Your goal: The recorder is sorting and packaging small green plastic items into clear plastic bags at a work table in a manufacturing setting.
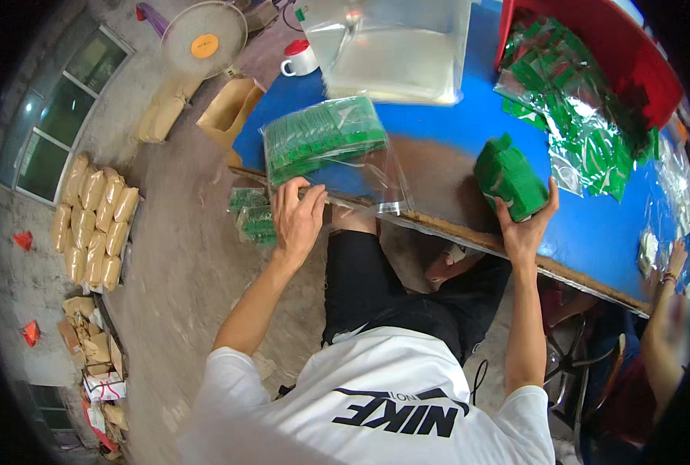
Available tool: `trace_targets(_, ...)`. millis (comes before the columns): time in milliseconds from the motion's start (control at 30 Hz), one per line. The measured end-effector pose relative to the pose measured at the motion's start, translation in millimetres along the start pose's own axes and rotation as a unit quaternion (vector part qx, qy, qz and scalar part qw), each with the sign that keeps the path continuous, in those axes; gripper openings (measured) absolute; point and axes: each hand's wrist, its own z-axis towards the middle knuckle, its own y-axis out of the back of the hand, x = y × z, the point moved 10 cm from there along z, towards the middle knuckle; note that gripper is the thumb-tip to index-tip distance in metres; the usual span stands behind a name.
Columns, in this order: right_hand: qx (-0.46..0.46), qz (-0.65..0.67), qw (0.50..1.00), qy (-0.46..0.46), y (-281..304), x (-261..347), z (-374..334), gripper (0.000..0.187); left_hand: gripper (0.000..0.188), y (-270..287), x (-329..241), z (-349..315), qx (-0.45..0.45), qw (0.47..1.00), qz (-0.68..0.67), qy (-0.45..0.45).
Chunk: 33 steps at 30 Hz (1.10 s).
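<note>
Left hand (297, 221): pinching clear bag (333, 155) by its near edge
Right hand (524, 236): gripping green bundle (510, 178) at counter (430, 128), apart from bag
Bagging: likely mid-step, bag part filled
Bag, next move: probably calls for spreading open

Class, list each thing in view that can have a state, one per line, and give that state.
Clear bag: on the table, partly filled with green packets.
Green bundle: held in the right hand.
Left hand: fingers at the clear bag's near edge, grip unclear.
Red tub: seemingly tipped, loose packets before it.
White mug: upright.
Brown box: open.
Fan: upright; spinning or not, cannot tell.
</note>
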Motion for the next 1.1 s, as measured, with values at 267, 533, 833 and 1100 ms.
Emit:
trace_targets(267,0.137,0.543,0.676,-0.48,-63,-25,-36,0.069,0.015,-22,-62,27,-0.015,0.989,-0.142,-0.03)
trace_targets(533,0.352,0.438,0.709,-0.427,-97,37,-28,0.063,0.01,-46,-76,62,0.042,0.969,-0.241,0.04)
trace_targets(833,0.497,0.381,0.643,-0.442,-153,39,-29,0.05,0.011,-16,-81,81,0.021,0.978,-0.204,0.026)
trace_targets(1100,0.319,0.43,0.709,-0.459,-169,66,-55,0.058,0.009,-1,-79,84,0.009,0.983,-0.181,-0.005)
